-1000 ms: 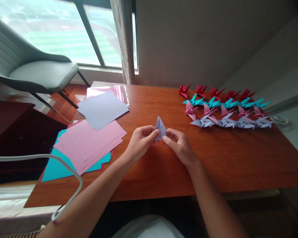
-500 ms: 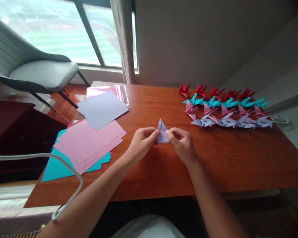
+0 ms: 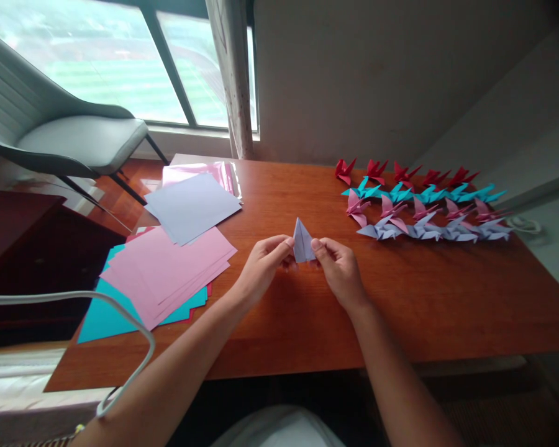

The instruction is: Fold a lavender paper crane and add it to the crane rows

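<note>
A small piece of folded lavender paper [image 3: 302, 243], pointed at the top, is held up between both hands over the table. My left hand [image 3: 271, 259] pinches its left edge, thumb in front and fingers behind. My right hand [image 3: 339, 264] grips the right edge in the same way, with the thumb on the near face. The fingertips behind the paper are partly hidden. Rows of folded paper cranes stand to the right: red cranes [image 3: 403, 172], turquoise cranes [image 3: 432, 194], pink cranes [image 3: 423, 208] and lavender cranes [image 3: 425, 230].
On the left of the wooden table [image 3: 279, 335] lie lavender sheets [image 3: 193, 208], pink sheets [image 3: 168, 267] and turquoise sheets [image 3: 103, 313], with a shiny plastic packet [image 3: 226, 174] behind. A white curved tube [image 3: 121, 304] crosses the near left corner. A grey chair [image 3: 84, 139] stands by the window.
Both hands have risen slightly with the folded paper, which now leans a little to the left. The cranes and loose sheets are where they were.
</note>
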`<state>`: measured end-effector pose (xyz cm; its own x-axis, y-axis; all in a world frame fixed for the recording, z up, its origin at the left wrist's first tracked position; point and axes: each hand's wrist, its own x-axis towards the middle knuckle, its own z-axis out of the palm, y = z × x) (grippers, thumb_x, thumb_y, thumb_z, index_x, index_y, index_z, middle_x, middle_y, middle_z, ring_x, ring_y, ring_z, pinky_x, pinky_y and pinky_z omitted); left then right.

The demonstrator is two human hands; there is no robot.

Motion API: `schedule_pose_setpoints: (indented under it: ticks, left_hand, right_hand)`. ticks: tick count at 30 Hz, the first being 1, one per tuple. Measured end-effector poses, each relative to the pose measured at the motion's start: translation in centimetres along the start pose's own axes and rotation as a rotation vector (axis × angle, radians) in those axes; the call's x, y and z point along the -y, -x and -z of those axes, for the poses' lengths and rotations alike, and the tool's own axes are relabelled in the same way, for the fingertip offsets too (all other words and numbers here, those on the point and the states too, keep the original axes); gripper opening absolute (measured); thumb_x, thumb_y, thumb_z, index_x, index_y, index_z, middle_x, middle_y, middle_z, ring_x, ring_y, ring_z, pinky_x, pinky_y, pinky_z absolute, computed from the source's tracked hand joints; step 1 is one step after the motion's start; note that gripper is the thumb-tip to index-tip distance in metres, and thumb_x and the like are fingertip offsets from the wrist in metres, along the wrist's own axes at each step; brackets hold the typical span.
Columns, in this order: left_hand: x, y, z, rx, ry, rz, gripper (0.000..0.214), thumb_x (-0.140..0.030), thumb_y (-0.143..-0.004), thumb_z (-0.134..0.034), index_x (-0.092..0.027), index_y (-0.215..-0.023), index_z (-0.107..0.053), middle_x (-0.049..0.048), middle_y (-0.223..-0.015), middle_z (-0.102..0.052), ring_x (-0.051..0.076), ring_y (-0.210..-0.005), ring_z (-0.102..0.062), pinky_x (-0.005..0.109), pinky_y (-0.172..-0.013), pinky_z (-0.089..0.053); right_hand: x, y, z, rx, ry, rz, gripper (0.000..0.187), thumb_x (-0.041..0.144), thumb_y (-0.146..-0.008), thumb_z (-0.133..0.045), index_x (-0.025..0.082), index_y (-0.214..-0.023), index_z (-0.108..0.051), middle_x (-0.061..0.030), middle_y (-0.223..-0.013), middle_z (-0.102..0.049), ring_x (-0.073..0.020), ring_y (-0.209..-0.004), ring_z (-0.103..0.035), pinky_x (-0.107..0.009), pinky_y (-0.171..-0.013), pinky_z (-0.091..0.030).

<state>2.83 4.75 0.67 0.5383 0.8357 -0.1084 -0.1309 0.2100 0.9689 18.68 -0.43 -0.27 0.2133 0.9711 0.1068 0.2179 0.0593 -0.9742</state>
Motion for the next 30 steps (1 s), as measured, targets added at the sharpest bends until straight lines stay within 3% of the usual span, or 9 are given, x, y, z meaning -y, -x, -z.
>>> schedule_pose_setpoints:
  ticks: [3,7,9,12,16,20,24,30]
  left_hand:
    - [-0.1,-0.1,0.0,-0.044,-0.049,-0.046,0.028,-0.039,-0.089,-0.063,-0.015,-0.076,-0.067,0.001,-0.065,-0.062,0.012,-0.061,-0.054,0.023,-0.059,-0.041]
    - [-0.3,0.1,-0.2,-0.123,-0.205,-0.128,0.025,-0.036,-0.089,-0.062,-0.014,-0.078,-0.068,0.0025,-0.069,-0.065,0.013,-0.063,-0.057,0.024,-0.06,-0.043]
    - [-0.2,0.3,-0.3,-0.177,-0.356,-0.197,0.023,-0.034,-0.09,-0.06,-0.015,-0.08,-0.069,0.0032,-0.071,-0.067,0.014,-0.064,-0.058,0.024,-0.06,-0.044]
    - [0.1,0.6,-0.5,-0.219,-0.611,-0.324,0.02,-0.029,-0.091,-0.057,-0.015,-0.08,-0.068,0.0028,-0.071,-0.066,0.013,-0.062,-0.057,0.025,-0.06,-0.042]
    - [0.4,0.7,-0.6,-0.194,-0.734,-0.42,0.016,-0.025,-0.092,-0.055,-0.016,-0.084,-0.067,0.0031,-0.075,-0.067,0.013,-0.064,-0.057,0.025,-0.063,-0.043]
    - [0.3,0.8,-0.6,-0.098,-0.744,-0.457,0.014,-0.024,-0.093,-0.055,-0.017,-0.092,-0.067,0.0045,-0.081,-0.069,0.014,-0.072,-0.06,0.025,-0.069,-0.045]
    - [-0.2,1.0,-0.7,-0.051,-0.695,-0.418,0.016,-0.027,-0.094,-0.055,-0.018,-0.091,-0.068,0.0053,-0.083,-0.07,0.015,-0.074,-0.062,0.025,-0.07,-0.047]
    - [-0.3,0.7,-0.7,-0.076,-0.547,-0.322,0.021,-0.034,-0.093,-0.058,-0.016,-0.088,-0.069,0.0055,-0.08,-0.071,0.015,-0.068,-0.062,0.024,-0.065,-0.047]
  right_hand:
    - [-0.2,0.0,0.0,-0.014,0.039,0.013,0.043,0.048,-0.097,-0.051,0.019,-0.065,-0.057,0.0029,-0.06,-0.055,-0.012,-0.058,-0.053,-0.024,-0.057,-0.039]
    - [-0.7,-0.1,-0.2,-0.142,0.182,0.064,0.031,0.047,-0.094,-0.057,0.02,-0.083,-0.065,-0.0012,-0.077,-0.066,-0.0155,-0.072,-0.061,-0.026,-0.064,-0.044]
    - [-0.9,-0.1,-0.3,-0.238,0.253,0.095,0.027,0.046,-0.092,-0.06,0.02,-0.089,-0.065,-0.0031,-0.084,-0.068,-0.0165,-0.076,-0.062,-0.027,-0.067,-0.045]
    - [-1.0,0.1,-0.3,-0.316,0.253,0.121,0.024,0.044,-0.092,-0.061,0.02,-0.093,-0.064,-0.0007,-0.077,-0.063,-0.0149,-0.068,-0.058,-0.026,-0.063,-0.045]
    - [-1.0,0.3,-0.4,-0.212,0.233,0.149,0.026,0.043,-0.092,-0.061,0.021,-0.104,-0.062,0.0048,-0.065,-0.053,-0.0126,-0.057,-0.052,-0.025,-0.056,-0.042]
    - [-0.8,0.4,-0.4,-0.132,0.327,0.209,0.028,0.045,-0.09,-0.064,0.02,-0.103,-0.063,0.0024,-0.068,-0.06,-0.0136,-0.06,-0.055,-0.026,-0.059,-0.044]
    - [-0.5,0.3,-0.4,-0.097,0.314,0.189,0.025,0.045,-0.093,-0.059,0.021,-0.099,-0.065,-0.0028,-0.079,-0.069,-0.0166,-0.068,-0.062,-0.028,-0.063,-0.047]
    - [-0.5,0.3,-0.2,-0.065,0.183,0.126,0.031,0.045,-0.095,-0.056,0.021,-0.107,-0.069,-0.0072,-0.094,-0.073,-0.0208,-0.081,-0.068,-0.031,-0.07,-0.053]
